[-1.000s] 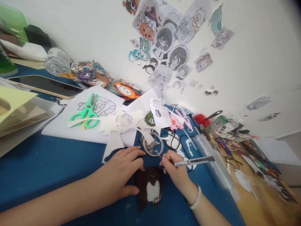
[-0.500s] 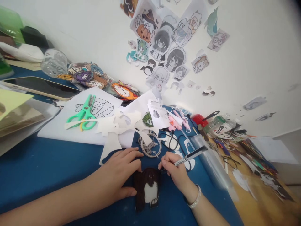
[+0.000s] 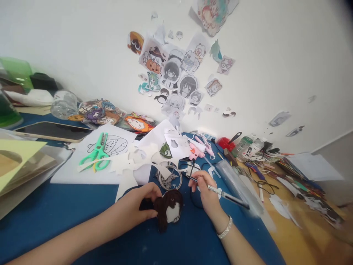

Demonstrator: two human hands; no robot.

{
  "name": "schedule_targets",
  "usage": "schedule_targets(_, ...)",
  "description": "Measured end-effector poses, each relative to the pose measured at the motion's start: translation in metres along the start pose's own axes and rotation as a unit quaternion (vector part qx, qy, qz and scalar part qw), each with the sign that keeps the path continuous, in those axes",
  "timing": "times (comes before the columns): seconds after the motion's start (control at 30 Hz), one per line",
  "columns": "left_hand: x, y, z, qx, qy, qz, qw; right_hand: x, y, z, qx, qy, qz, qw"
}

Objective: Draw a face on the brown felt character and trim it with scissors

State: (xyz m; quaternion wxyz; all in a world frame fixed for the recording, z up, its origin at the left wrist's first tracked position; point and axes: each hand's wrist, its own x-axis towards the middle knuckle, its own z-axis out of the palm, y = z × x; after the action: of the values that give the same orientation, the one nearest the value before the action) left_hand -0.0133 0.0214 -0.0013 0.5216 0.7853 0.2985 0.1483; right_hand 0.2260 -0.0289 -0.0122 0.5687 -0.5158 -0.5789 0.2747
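My left hand (image 3: pixel 135 209) grips the left edge of a dark brown and white character cutout (image 3: pixel 168 210), lifted and tilted a little above the blue table (image 3: pixel 55 221). My right hand (image 3: pixel 206 197) pinches a black pen (image 3: pixel 220 192), its tip pointing up and left, away from the cutout and close to a round clear charm (image 3: pixel 169 178). A beaded bracelet (image 3: pixel 226 228) circles my right wrist.
Green scissors (image 3: pixel 97 154) lie on white paper with a line drawing. Paper scraps, a pink glue gun (image 3: pixel 194 152), a clear tube (image 3: pixel 237 186), a phone (image 3: pixel 52 130) and bottles crowd the table. Drawn character cutouts cover the wall (image 3: pixel 173 77).
My left hand went from pressing flat on the cutout to gripping and raising it. The pen left the cutout and swung round, tip now up-left. The camera tilted up.
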Motion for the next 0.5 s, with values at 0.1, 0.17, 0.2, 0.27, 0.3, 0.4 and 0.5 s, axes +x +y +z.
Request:
schedule_targets(0.1,0.003,0.0,-0.003,-0.039,0.001,0.015,0.999,0.003,0.001,0.002,-0.021,-0.03,-0.002,0.999)
schedule_targets(0.17,0.004,-0.002,-0.004,-0.051,0.008,0.018,0.999,0.003,0.002,0.004,-0.025,-0.067,0.006,0.997)
schedule_targets(0.2,0.005,-0.004,-0.004,-0.061,0.012,0.019,0.998,0.002,0.002,0.006,-0.026,-0.085,0.012,0.996)
schedule_targets(0.27,0.005,-0.007,-0.004,-0.082,0.018,0.02,0.996,0.001,0.001,0.008,-0.029,-0.111,0.023,0.993)
schedule_targets(0.3,0.006,-0.01,-0.004,-0.092,0.021,0.018,0.995,0.001,0.001,0.008,-0.032,-0.119,0.026,0.992)
schedule_targets(0.4,0.008,-0.016,-0.003,-0.122,0.032,0.007,0.992,0.0,0.001,0.007,-0.038,-0.131,0.037,0.99)
schedule_targets(0.5,0.011,-0.02,-0.001,-0.151,0.047,0.001,0.987,0.001,0.004,0.006,-0.037,-0.135,0.045,0.989)
